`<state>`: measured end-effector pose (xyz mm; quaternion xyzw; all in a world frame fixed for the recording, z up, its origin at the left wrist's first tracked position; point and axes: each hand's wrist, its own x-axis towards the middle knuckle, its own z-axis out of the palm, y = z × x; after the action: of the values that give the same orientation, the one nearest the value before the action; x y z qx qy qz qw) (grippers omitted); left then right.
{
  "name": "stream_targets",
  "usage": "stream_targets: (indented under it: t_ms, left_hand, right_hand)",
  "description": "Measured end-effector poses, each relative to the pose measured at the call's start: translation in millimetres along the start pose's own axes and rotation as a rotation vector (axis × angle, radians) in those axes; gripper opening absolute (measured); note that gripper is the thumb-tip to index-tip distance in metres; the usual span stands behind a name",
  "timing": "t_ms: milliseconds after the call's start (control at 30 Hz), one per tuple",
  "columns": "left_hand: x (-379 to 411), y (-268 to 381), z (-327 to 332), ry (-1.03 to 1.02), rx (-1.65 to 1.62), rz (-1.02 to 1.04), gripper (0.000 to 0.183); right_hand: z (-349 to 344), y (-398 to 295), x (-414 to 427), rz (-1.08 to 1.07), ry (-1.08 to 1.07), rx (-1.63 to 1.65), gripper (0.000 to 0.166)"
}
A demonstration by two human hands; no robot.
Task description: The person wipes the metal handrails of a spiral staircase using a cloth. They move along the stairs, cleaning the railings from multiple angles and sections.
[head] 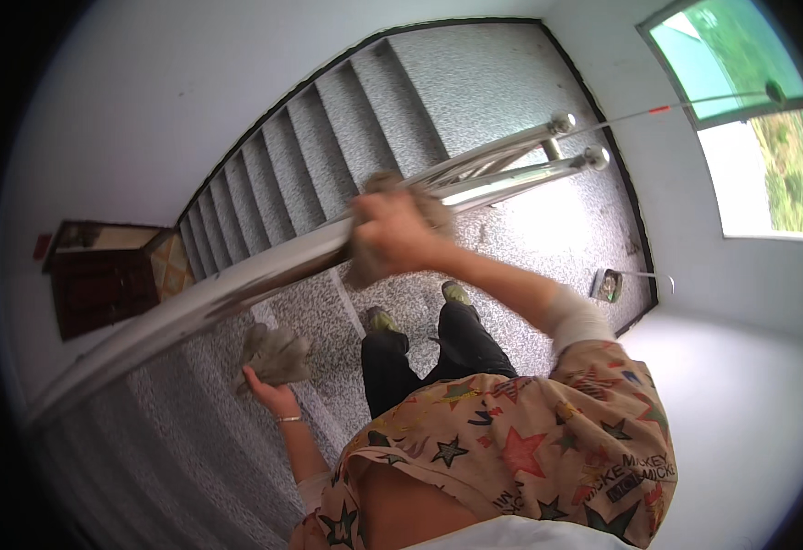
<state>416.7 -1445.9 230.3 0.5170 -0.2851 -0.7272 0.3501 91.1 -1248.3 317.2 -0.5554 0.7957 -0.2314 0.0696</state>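
Observation:
A shiny metal handrail [270, 262] runs slantwise across the view. My right hand [401, 230] grips a grey-brown cloth [436, 214] wrapped over the rail; the hand and cloth are somewhat blurred. Lower down, to the left, my left hand [272, 397] holds a second, crumpled grey cloth [276, 354] below the rail, seemingly apart from it. To the right of my right hand, the rail ends in posts with round metal knobs [595, 158].
Speckled stone stairs [346, 124] descend beyond the rail, and other steps [188, 405] lie at lower left. A long-handled dustpan [607, 285] stands on the landing [497, 62] near the wall. A thin pole [659, 110] leans towards the window [738, 124]. A dark wooden door [102, 289] shows far left.

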Motion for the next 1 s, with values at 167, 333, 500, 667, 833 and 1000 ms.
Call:
stream_targets:
  t_ms: [167,333,500,667,833,1000]
  left_hand:
    - [3,-39,31,-0.1,0.128,0.021,0.066]
    - [8,-98,31,-0.044,0.182,0.057,0.064]
    - [-2,-170,64,-0.016,0.228,-0.092,0.064]
    - [-37,-216,116,-0.069,0.326,-0.162,0.064]
    - [-55,-224,132,-0.182,0.357,-0.16,0.067]
    - [-66,-222,141,-0.151,0.364,-0.143,0.067]
  right_hand:
    - [1,-46,44,-0.276,0.246,0.111,0.024]
    - [21,139,-93,-0.078,0.355,0.066,0.026]
    - [19,323,-231,0.142,0.324,-0.049,0.016]
    - [16,449,-339,0.396,0.459,-0.215,0.011]
    - [45,480,-355,0.604,0.886,-0.318,0.018]
    - [88,445,-316,0.926,1.683,0.616,0.029]
